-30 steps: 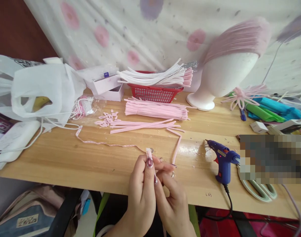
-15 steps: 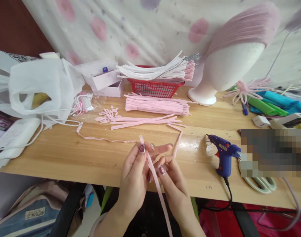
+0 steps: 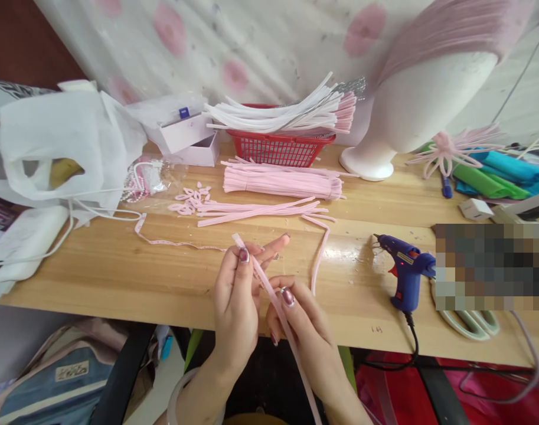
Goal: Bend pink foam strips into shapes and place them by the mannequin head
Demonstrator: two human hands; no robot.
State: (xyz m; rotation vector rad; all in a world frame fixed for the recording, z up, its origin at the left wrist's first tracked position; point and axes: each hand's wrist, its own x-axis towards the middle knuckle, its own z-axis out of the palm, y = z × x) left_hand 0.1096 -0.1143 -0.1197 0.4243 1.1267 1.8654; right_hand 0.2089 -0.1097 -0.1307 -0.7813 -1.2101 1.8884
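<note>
A long pink pipe cleaner runs slantwise between my hands, its lower end hanging toward my lap. My left hand pinches it near the upper tip between thumb and fingers, one finger stretched out to the right. Lower down, my right hand has its thumb pressed on the strip, the other fingers curled behind. A thin pink measuring tape lies on the table and leads to my left hand. Beyond the hands lie loose pink pipe cleaners, one bent toward me, and small pink looped pieces.
Behind lie a tied pink bundle and a red basket of white and pink stems. A white foam head stands back right. On the right is a blue glue gun; scissor handles lie beside it. A white plastic bag sits left.
My view has shifted slightly. Both hands have moved a little left with the pipe cleaner, and my right-hand fingers have drawn away from my left hand, curling closer round the strip.
</note>
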